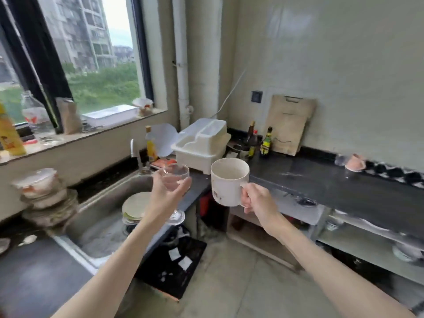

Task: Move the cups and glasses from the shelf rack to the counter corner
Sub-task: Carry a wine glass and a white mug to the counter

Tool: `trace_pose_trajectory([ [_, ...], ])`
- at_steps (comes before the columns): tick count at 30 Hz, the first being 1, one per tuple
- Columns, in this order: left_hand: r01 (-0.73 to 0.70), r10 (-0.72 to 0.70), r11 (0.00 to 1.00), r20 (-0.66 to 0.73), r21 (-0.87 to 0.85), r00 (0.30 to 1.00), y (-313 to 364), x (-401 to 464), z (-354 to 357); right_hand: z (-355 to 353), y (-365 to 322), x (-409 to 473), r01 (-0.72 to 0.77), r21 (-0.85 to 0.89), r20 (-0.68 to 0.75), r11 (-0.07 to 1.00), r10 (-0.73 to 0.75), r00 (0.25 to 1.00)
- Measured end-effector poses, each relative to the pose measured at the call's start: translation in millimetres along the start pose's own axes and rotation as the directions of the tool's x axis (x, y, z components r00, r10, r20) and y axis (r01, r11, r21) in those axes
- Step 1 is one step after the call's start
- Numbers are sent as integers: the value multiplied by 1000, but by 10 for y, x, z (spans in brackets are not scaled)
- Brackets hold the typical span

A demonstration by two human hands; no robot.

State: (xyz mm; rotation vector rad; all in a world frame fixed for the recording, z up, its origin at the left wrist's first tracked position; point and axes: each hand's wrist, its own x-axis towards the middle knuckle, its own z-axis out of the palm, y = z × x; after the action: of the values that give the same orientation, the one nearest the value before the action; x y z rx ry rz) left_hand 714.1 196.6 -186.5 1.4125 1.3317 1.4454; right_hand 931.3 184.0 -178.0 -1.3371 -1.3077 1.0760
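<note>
My left hand [168, 191] grips a clear stemmed glass [175, 177] around its bowl, with the foot showing below my wrist. My right hand [257, 200] holds a white mug [228, 181] by its handle, upright with the mouth open towards me. Both are held in the air in front of the counter corner [229, 161], where the dark counter [332, 182] meets the sink side. A metal shelf rack [344, 228] runs under the counter at the right, with a bowl-like item at its far right.
A white plastic dish rack [202, 141] fills the corner, with sauce bottles [266, 142] and a wooden cutting board [290, 125] behind it. A sink [107, 214] with plates lies at the left, stacked bowls [46, 196] beside it. A pink item [355, 161] rests on the counter at the right.
</note>
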Motion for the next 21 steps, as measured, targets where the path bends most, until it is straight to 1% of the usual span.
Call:
trace_pose_trajectory([
  [4, 27, -20, 999, 137, -47, 990, 27, 6, 1267, -1201, 312, 81, -19, -10, -171, 1000, 17, 985],
  [9, 33, -16, 998, 333, -45, 943, 88, 94, 2503, -2375, 632, 113, -63, -10, -344, 998, 56, 937],
  [14, -10, 26, 999, 472, -37, 881, 137, 349, 3599, -3266, 913, 240, -110, -8, -464, 994, 94, 881],
  [17, 10, 23, 998, 540, -58, 841, 54, 538, 4224, -3739, 1108, 465, -165, 4, -520, 986, 143, 842],
  [21, 33, 15, 997, 610, -67, 792, -111, 909, 5046, -4384, 1307, 939, -211, 3, -561, 978, 176, 809],
])
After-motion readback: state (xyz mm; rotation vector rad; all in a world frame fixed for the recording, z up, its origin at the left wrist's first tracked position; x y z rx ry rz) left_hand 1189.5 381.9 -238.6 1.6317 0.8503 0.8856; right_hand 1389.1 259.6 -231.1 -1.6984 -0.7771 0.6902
